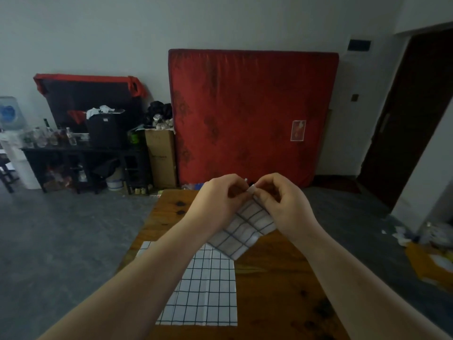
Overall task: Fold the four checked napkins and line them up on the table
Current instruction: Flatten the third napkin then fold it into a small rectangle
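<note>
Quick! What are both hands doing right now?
Left hand: pinching the top of the lifted napkin.
Right hand: pinching the same napkin.

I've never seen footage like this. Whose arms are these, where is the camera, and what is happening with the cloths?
There is no machine here. These are a person's two bare arms, filmed by one camera worn on their head, which looks forward and down. The left hand and right hand both pinch the top of a checked napkin and hold it up over the wooden table. A second napkin lies flat on the table below it. The red mattress leaning on the far wall is only background.
</note>
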